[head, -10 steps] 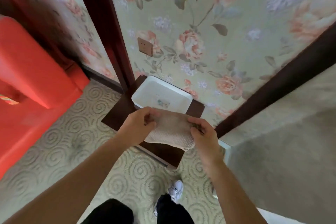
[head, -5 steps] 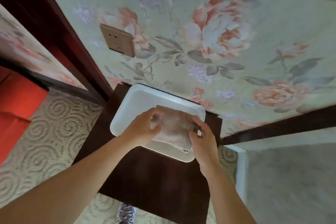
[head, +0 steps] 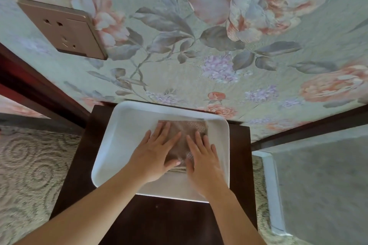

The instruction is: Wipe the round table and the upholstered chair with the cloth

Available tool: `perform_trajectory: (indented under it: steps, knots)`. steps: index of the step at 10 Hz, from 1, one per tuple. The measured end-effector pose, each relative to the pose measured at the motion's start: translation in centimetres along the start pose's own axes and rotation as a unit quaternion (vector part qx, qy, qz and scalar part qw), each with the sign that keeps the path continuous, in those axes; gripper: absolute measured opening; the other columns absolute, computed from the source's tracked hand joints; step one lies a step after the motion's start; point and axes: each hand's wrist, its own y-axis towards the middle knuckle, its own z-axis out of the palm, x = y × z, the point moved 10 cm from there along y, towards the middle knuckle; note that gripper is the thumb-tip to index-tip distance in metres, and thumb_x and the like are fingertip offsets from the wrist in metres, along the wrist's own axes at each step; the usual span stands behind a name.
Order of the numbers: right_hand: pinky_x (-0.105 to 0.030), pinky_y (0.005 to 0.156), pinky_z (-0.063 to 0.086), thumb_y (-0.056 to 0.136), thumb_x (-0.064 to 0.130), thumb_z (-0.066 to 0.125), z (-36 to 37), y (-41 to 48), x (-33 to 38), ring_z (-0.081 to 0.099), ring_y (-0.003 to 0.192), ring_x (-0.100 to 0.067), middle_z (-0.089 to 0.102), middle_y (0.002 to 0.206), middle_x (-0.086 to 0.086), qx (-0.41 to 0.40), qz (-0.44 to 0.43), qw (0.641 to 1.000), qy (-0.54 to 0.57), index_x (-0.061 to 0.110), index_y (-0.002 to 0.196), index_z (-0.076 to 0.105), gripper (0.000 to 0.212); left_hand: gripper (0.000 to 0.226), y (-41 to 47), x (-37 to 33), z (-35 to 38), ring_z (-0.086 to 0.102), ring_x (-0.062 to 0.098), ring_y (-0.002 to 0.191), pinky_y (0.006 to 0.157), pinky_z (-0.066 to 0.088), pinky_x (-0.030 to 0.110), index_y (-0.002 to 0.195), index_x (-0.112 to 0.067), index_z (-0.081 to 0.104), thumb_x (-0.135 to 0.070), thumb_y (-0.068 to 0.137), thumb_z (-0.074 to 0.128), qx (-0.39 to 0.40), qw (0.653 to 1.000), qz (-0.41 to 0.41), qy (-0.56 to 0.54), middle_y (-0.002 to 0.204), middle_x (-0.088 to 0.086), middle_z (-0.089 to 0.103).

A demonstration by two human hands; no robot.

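A beige textured cloth (head: 190, 128) lies folded inside a white rectangular basin (head: 119, 145). My left hand (head: 157, 153) rests flat on the cloth's left part, fingers spread. My right hand (head: 203, 160) lies flat on its right part, also with fingers apart. Both palms press down on the cloth, which shows between and beyond the fingers. Neither the round table nor the upholstered chair is in view.
The basin stands on a small dark wooden stand (head: 155, 221) against a floral wallpapered wall. A beige wall socket (head: 65, 30) sits at upper left. Patterned carpet (head: 29, 175) lies to the left, and a grey bed or panel (head: 322, 185) to the right.
I have leaned much closer to the basin. The cloth, held up by both hands before, now lies in the basin with both hands flattened on it.
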Motion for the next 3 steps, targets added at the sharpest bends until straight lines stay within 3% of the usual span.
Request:
perform_trajectory:
  steps: [1,3]
  knots:
    - [-0.041,0.12,-0.01,0.103,0.038,0.037,0.2,0.4,-1.0,-0.015,0.153,-0.015,-0.01,0.167,0.006,-0.015,0.021,0.999,-0.041,0.035,0.158,0.002,0.065,0.085,1.0,0.4,0.4,-0.034,0.021,0.146,0.123,-0.009,0.044,0.147,-0.043,-0.024,-0.072,0.092,0.033,0.009,1.0,0.019,0.015,0.159,-0.001,-0.033]
    - [-0.041,0.122,0.008,0.1,0.034,0.047,-1.6,-0.5,-0.5,0.001,0.154,-0.018,0.001,0.169,0.004,0.001,0.042,0.999,0.026,0.033,0.158,0.012,0.068,0.082,0.6,-0.3,-1.3,-0.028,0.02,0.149,0.123,-0.009,0.047,0.157,-0.039,-0.006,-0.069,0.094,0.036,0.041,0.999,0.029,0.022,0.163,0.0,-0.025]
